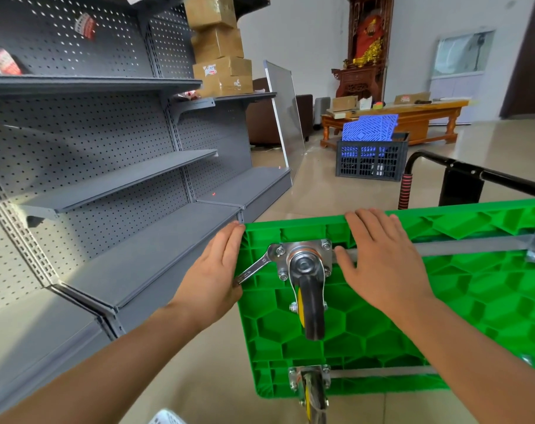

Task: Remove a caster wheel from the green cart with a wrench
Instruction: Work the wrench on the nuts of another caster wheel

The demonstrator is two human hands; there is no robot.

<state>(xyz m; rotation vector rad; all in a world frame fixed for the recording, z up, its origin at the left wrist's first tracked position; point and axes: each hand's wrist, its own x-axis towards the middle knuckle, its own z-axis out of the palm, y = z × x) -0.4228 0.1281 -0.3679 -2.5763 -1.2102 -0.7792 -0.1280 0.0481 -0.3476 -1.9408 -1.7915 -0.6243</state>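
we see the green cart (413, 301) turned over on the floor (336, 185), its ribbed underside facing up and its black handle (462, 166) lying beyond the far edge. the caster wheel (310, 301) we are after stands near the cart's far left corner, its metal mounting plate (303, 255) bolted to the plastic and its dark wheel with a yellow hub pointing toward us. a second caster (312, 390) sits at the cart's near left corner.

the wrench (257, 267) lies slanted across the left edge of the cart, its open head on the bolt at the plate's far left corner, its handle running down and left into our left hand (217, 270). that hand lies along the cart's left edge with fingers straight and together, the palm pressed against the wrench handle; we cannot tell if the thumb curls round it.

our right hand (382, 258) rests flat and spread on the cart just to the right of the caster, fingertips reaching the far edge, thumb touching the right side of the mounting plate. the caster wheel lies between the two hands.

grey shelving (107, 179) stands left of the cart.
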